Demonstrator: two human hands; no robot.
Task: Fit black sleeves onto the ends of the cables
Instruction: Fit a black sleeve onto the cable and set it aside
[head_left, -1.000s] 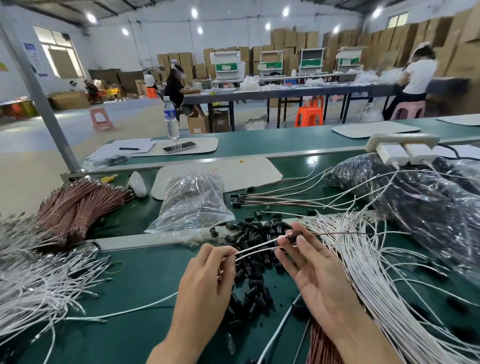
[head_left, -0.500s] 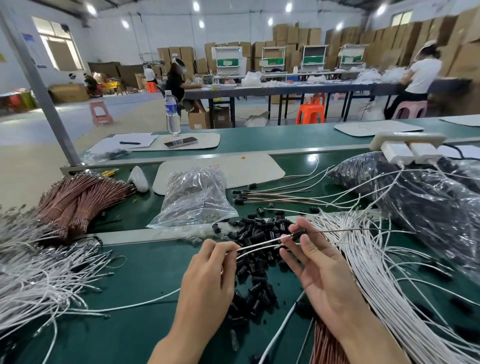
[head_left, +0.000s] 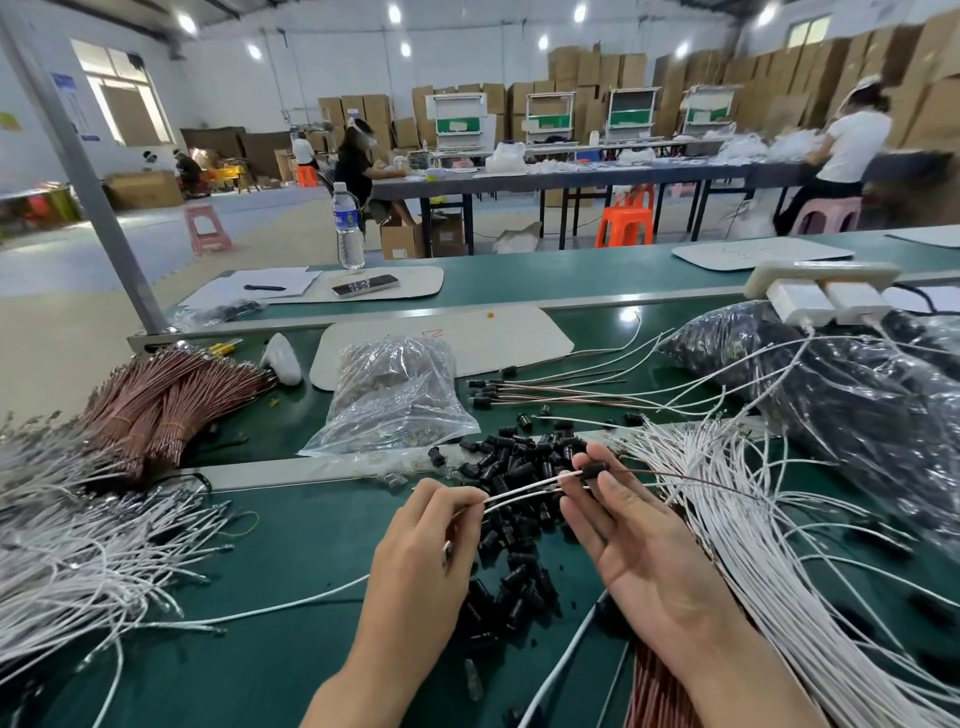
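Between my two hands run two thin white cables (head_left: 524, 491). My left hand (head_left: 421, 561) pinches their near ends with curled fingers. My right hand (head_left: 644, 551), palm up, pinches a black sleeve (head_left: 594, 471) at its fingertips, where the cables' far ends meet it; a thin brown wire (head_left: 691, 477) trails right from the sleeve. Under both hands lies a heap of loose black sleeves (head_left: 511, 525) on the green bench (head_left: 270, 561).
White cable bundles lie at left (head_left: 78, 551) and right (head_left: 769, 530). A brown cable bundle (head_left: 166, 400) sits far left, a clear bag (head_left: 395, 400) behind the sleeves, sleeved cables (head_left: 545, 395) beyond, a big dark bag (head_left: 857, 405) and power strip (head_left: 826, 291) at right.
The sleeve at my right fingertips has shifted a little to the right along the cables. Both hands keep their hold and stay over the heap.
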